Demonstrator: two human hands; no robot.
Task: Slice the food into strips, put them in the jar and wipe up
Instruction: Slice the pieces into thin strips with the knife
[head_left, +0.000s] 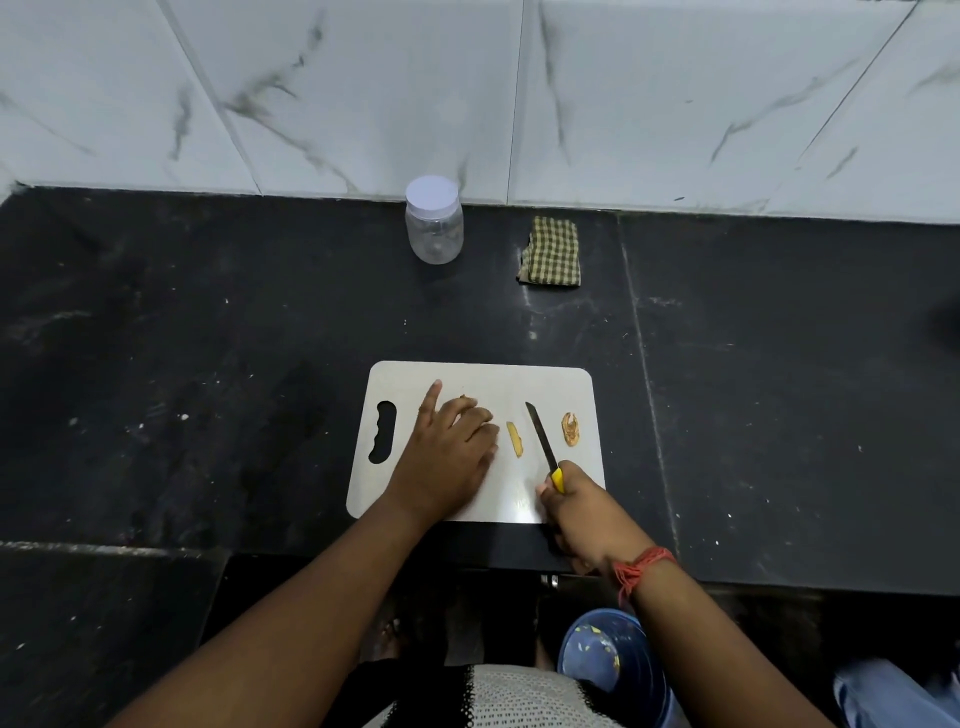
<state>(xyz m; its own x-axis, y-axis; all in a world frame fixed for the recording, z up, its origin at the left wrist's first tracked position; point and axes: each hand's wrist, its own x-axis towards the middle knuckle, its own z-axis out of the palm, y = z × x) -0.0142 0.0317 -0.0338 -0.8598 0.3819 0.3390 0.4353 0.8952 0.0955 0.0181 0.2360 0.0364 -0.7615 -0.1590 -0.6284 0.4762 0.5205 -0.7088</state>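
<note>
While the left hand (448, 451) lies on the white cutting board (561, 387), its bent fingers press down on a brown piece of food (464, 401), though most of that piece is hidden, so the grip is hard to judge. The right hand (577, 512) has its grip closed around the yellow handle of a knife (543, 441), blade pointing away. One cut strip (515, 439) lies between hand and blade; an end slice (570, 428) lies right of the blade. Well apart, near the wall, a lidded clear jar (434, 220) and a checked cloth (551, 251) stand on the dark tabletop (208, 338).
</note>
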